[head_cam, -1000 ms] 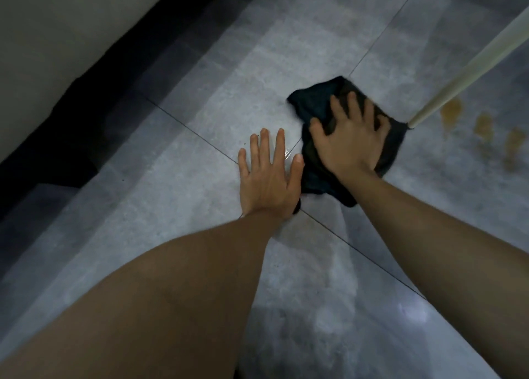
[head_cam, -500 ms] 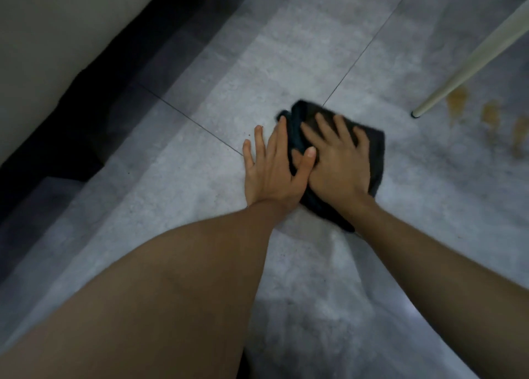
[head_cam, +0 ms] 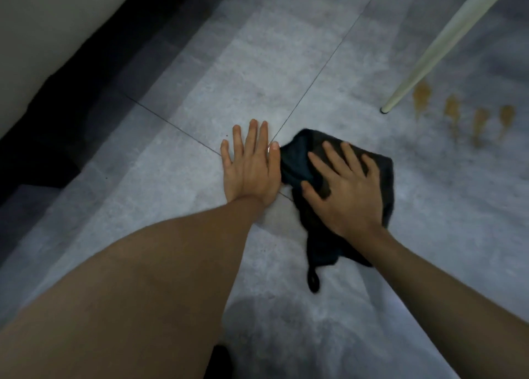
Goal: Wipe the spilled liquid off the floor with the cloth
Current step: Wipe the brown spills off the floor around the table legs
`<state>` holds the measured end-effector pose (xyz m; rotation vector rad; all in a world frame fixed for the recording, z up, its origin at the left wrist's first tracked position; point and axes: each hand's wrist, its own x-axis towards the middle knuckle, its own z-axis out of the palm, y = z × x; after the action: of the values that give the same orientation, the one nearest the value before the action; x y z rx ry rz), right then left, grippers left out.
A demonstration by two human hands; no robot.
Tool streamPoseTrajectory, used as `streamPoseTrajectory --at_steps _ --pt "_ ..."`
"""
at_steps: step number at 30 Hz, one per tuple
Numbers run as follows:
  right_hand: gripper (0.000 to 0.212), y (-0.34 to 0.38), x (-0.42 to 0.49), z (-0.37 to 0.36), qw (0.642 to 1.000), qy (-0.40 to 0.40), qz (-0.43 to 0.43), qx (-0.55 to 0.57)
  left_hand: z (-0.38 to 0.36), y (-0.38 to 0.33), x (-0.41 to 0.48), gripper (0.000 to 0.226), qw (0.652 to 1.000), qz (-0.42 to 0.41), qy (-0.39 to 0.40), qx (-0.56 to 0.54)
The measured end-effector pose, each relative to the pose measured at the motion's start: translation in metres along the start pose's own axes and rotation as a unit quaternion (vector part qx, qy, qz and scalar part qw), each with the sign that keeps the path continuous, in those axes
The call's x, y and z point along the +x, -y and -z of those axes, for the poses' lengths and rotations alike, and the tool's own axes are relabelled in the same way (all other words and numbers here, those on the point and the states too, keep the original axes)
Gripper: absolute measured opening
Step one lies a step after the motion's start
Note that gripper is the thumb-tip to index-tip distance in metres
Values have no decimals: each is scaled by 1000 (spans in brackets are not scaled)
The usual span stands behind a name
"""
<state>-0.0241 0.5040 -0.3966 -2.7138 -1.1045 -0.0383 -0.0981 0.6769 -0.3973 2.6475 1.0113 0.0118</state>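
A dark cloth (head_cam: 297, 164) lies bunched on the grey tiled floor (head_cam: 257, 72), with a small loop trailing at its near end. My right hand (head_cam: 346, 189) presses flat on top of it, fingers spread. My left hand (head_cam: 250, 164) rests palm down on the bare tile just left of the cloth, thumb touching its edge. Several brownish spill marks (head_cam: 452, 112) sit on the floor to the far right, apart from the cloth.
A slanted white furniture leg (head_cam: 435, 46) meets the floor just left of the spill marks. A pale wall or panel (head_cam: 51, 21) with a dark base strip runs along the left.
My right hand has slid the cloth back toward me and to the right, away from my left hand. The left hand stays planted on the tile.
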Motion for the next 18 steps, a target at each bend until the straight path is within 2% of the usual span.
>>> streamPoseTrajectory --at_steps 3,6,8,10,13,16,18 --pt "62 -36 3 10 997 13 -72 -4 -4 1 1 64 1000 -1 2 26" --pt "66 -31 44 7 987 14 -162 4 -6 3 3 64 998 -11 6 56" --pt "66 -9 55 3 988 16 -152 13 -5 5 4 64 998 -14 12 62" --pt "64 1 32 1 996 21 -90 7 -4 5 2 61 997 -17 20 66" --pt "59 -25 -26 6 999 -14 -43 5 -2 6 3 59 998 -22 17 64" --pt "61 -73 -41 20 995 -11 -101 -4 1 5 0 60 998 -33 7 56" --pt "65 -89 -22 24 986 4 -166 -11 0 -1 -4 60 995 -79 4 57"
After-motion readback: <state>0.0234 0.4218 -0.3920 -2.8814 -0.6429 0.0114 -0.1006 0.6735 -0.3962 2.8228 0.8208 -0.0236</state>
